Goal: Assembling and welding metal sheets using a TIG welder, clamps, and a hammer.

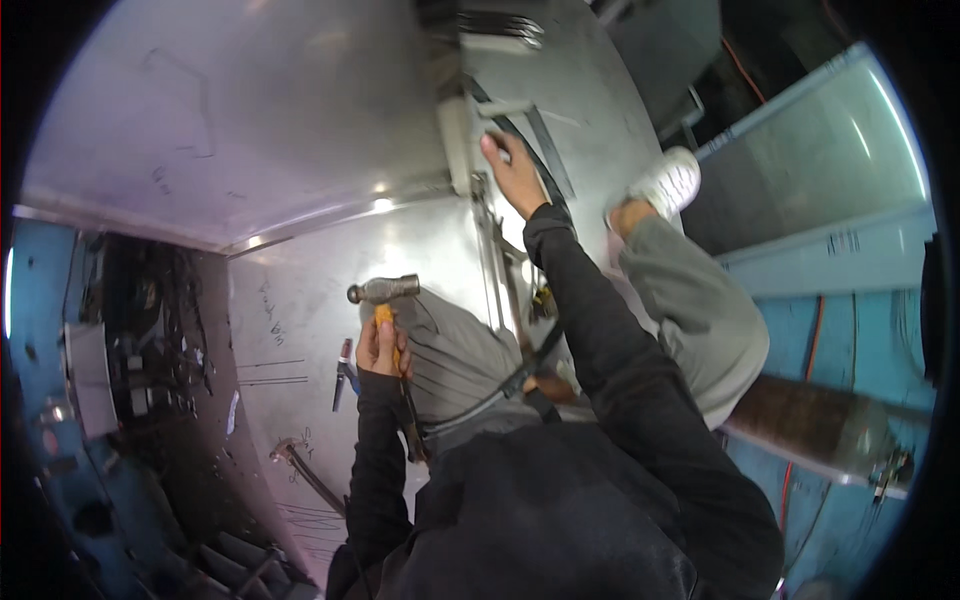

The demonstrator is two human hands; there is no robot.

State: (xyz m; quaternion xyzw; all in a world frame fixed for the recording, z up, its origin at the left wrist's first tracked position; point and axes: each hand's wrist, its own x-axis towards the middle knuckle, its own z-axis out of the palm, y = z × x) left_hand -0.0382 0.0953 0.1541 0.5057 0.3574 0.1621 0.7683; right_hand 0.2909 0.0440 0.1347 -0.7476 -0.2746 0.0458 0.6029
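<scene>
My left hand (384,345) is wrapped round the yellow handle of a ball-peen hammer (390,289), its metal head standing above my fist. My right hand (517,178) reaches forward beside the edge of a large upright sheet-metal panel (330,110), its thumb and fingers somewhat apart. I see nothing held in it. Close to its fingers lies a pale clamp-like bar (507,108), with a dark flat strip (548,150) to the right. Below the right hand, long metal bars (490,245) run toward my lap.
A metal sheet (290,330) with dark marker lines lies under me, bearing a red-and-black tool (344,370) and another hammer (300,468). To the right are my white shoe (670,182), a large film-edged panel (810,150) and a brown gas cylinder (810,420). Dark clutter fills the left.
</scene>
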